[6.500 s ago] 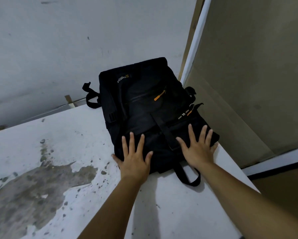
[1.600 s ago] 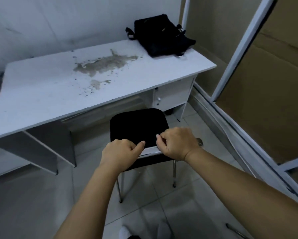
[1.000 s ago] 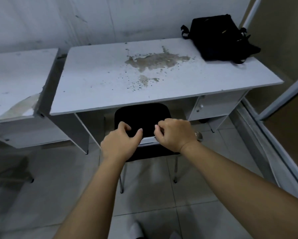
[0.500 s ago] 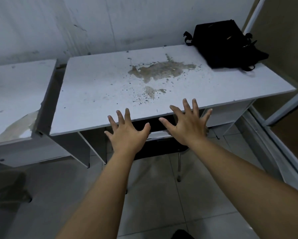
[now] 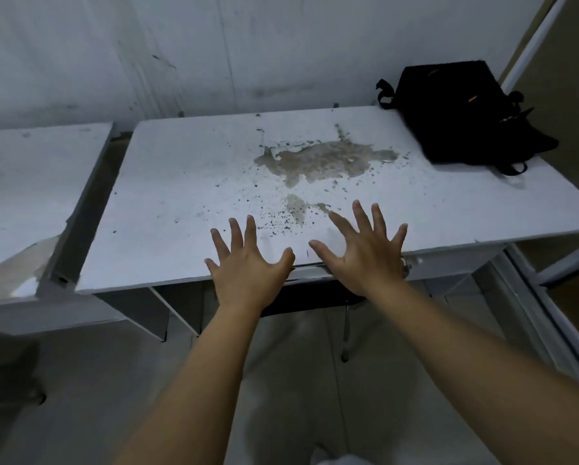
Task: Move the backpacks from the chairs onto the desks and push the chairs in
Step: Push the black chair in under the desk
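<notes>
Both hands spread wide and empty: left hand (image 5: 247,270) and right hand (image 5: 365,260) flat, fingers splayed, hovering over the front edge of the desk (image 5: 187,182), gripping nothing. Off the chair (image 5: 315,297) now, where a second ago closed on its back rail. Below the palms, only a dark strip of seat and one thin metal leg (image 5: 346,330) showing past the desk's front edge; tucked well under, so pushed in, by the look of it. Further out, a brown worn patch (image 5: 325,159) mid-top. At the far right corner, against the wall, the black backpack (image 5: 462,112), lying flat on the desk, straps trailing toward the right edge. To the left, a second desk (image 5: 29,182), bare in what shows. Likely done with this desk and chair; whether more remain, not visible.
</notes>
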